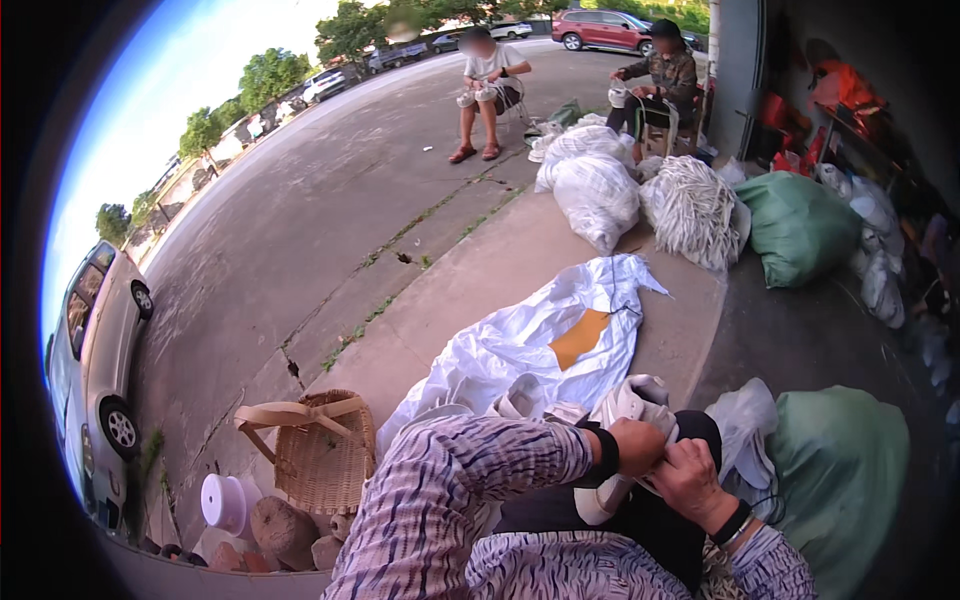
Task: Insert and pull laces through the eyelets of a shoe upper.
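Observation:
Over my lap lies a white shoe (pixel 598 500), its rounded end showing below my hands. My left hand (pixel 640 446) is closed against it, with the fingers curled out of sight. Close beside it, my right hand (pixel 688 484) is bent into a pinch, and its fingertips meet the left hand's. What lies between those fingertips is too small and covered to make out. Another white shoe (pixel 632 400) sits just beyond my hands. More pale shoes (pixel 518 397) rest along the near edge of a white woven sack (pixel 490 335) spread on the ground.
A wicker basket (pixel 322 455), a white spool (pixel 228 503) and bricks (pixel 283 530) stand at left. Green sacks (pixel 840 480) are at right. Farther off are white bags (pixel 595 195), a heap of white laces (pixel 692 210) and two seated people (pixel 492 70) handling shoes.

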`<state>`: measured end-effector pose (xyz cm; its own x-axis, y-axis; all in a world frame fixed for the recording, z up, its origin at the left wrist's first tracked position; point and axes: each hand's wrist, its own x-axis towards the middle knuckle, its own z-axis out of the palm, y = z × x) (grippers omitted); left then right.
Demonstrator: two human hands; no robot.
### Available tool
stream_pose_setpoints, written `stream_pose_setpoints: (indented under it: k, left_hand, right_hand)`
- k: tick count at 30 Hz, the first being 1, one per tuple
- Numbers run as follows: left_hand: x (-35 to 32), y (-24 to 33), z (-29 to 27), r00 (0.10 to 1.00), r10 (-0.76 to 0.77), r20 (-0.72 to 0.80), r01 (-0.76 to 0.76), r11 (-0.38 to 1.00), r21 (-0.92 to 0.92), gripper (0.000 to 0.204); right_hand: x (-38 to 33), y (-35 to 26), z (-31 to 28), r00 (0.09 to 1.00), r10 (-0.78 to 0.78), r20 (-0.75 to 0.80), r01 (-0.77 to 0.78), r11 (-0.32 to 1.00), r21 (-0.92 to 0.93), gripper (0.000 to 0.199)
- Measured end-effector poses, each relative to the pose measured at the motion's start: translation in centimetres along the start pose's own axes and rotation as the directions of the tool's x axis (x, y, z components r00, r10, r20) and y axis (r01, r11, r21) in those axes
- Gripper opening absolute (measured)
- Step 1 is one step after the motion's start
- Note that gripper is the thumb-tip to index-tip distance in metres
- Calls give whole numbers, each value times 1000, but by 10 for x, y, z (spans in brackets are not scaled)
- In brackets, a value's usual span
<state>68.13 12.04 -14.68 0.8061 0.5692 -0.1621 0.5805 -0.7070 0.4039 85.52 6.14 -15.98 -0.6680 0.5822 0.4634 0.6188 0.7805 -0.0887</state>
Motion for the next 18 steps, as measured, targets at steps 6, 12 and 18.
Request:
stream_pose_setpoints:
  k: [6,12,18]
  left_hand:
    - [13,-8,1,982,85,171,-99,992,76,20]
    - [-9,-15,-13,995,-81,-55,49,900,-434,17]
    - [0,-10,7,998,47,39,-46,999,-26,17]
  right_hand:
    - [-9,3,2,998,63,-31,-64,997,-45,10]
    - [-5,8,2,994,108,-33,-108,994,-2,9]
    - [-11,11,7,998,54,17,-55,997,53,5]
